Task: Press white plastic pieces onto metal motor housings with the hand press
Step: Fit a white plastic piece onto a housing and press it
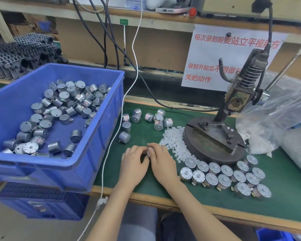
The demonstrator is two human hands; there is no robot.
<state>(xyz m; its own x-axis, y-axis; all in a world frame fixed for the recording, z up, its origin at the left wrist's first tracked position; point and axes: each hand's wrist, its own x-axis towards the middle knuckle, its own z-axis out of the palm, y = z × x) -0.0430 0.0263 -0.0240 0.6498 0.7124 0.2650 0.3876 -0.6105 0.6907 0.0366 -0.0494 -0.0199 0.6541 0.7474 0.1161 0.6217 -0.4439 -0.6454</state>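
Two hands are meeting on the green-matted counter (146,133): the left hand (135,162) and right hand (161,160) are pinching something small between their fingertips, hidden from view. Loose white plastic pieces (174,141) are lying just beside them, and silver cylindrical metal motor housings (222,176) are standing in rows near the counter's front edge. Between both, the grey iron hand press (215,136) is sitting with its bed bare, so access looks open. A blue plastic bin (97,136) is crowding the left side.

Silver motors (224,176) sitting upright in rows before the hand press (215,134); white plastic pieces (174,140) lying heaped left of its base.
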